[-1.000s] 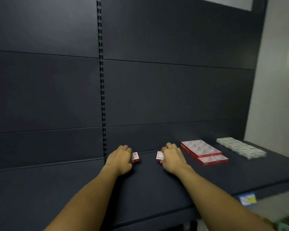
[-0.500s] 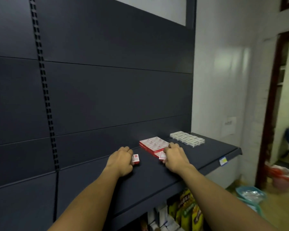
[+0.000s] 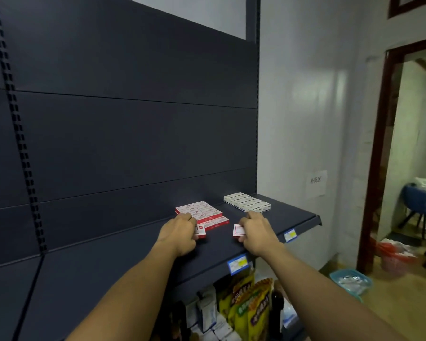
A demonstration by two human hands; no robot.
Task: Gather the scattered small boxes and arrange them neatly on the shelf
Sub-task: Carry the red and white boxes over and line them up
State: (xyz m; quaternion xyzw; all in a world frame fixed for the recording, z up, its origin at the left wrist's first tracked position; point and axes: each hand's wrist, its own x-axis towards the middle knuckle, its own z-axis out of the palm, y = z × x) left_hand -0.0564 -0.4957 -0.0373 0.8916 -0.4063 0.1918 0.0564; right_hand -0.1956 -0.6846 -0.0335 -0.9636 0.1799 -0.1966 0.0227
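- Hanging below the shelf, nearest the camera, are yellow snack packets and some white packs.
- Both bare forearms reach up from the bottom edge onto the dark shelf, which carries blue and yellow price tags along its front lip.
- The left hand has its fingers curled round a small red-and-white box, which rests on the shelf just in front of the red stack.
- The right hand likewise grips a second red-and-white box, held on edge with its framed face turned towards the left hand; whether it touches the shelf cannot be told.
- The two held boxes are near each other, with a gap of bare shelf between them.
- Just behind the left hand lies a neat block of red-and-white boxes, laid flat in rows near the back panel.
- Further right, apart from the red block, sits a tidy row of white boxes with dark bands.
- Behind everything stands the dark slotted back panel.
- To the right is a white wall with a paper notice, then a doorway showing a blue chair; a teal basket sits on the floor.
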